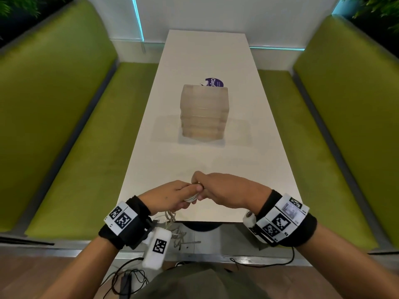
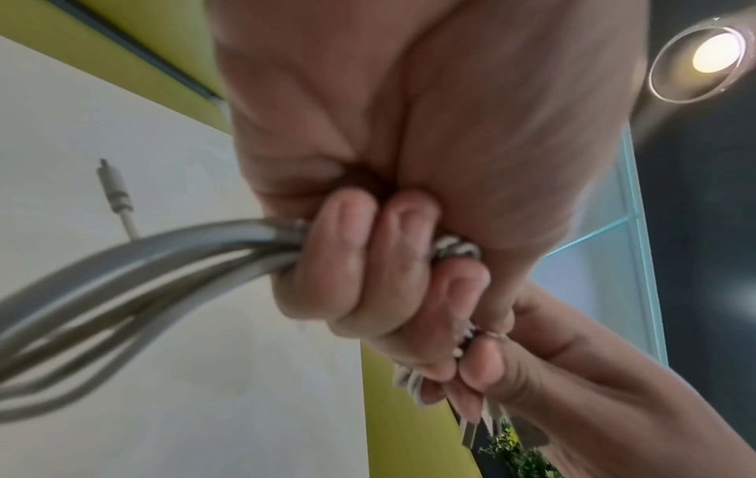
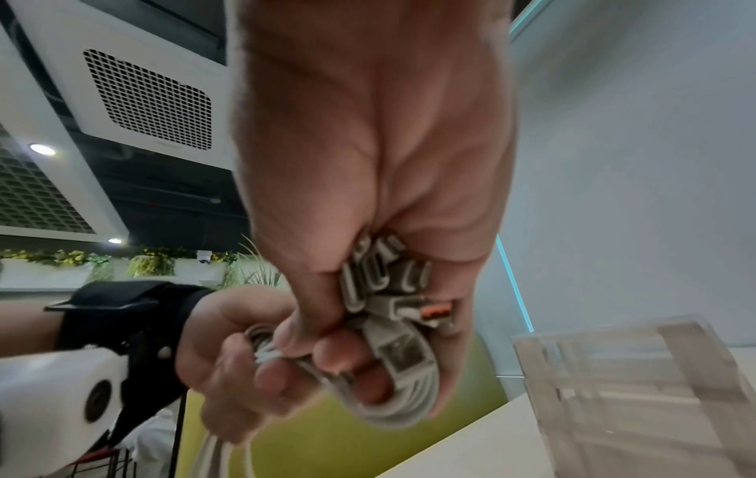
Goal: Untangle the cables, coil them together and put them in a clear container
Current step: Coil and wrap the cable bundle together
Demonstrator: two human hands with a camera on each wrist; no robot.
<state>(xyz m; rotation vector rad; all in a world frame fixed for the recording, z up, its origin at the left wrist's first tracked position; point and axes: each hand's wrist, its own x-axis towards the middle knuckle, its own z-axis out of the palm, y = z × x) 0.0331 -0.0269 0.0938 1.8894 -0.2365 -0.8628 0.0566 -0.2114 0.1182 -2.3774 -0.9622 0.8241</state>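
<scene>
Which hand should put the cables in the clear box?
Probably the right hand: it grips the coiled cables with the plugs, and the clear box shows close beside it. The left hand only holds the trailing strands.

L hand [image 1: 170, 196] & R hand [image 1: 224, 190] touching, both grips curled tight.

White surface [image 1: 207, 61] runs lengthwise between two green upholstered benches [image 1: 71, 130], one each side. Purple round label [image 1: 214, 82] lies on the surface near the middle (text partly hidden, reads "Clay…"). Teal light strips [image 1: 137, 18] on the white back wall. Plants [image 1: 375, 7] at the top corners. Black wires [image 1: 129, 275] trail on the wood-look floor below. Right wrist view: ceiling air vent unit [image 3: 147, 100], round downlights [image 3: 41, 149], planter row of foliage [image 3: 151, 262].
</scene>
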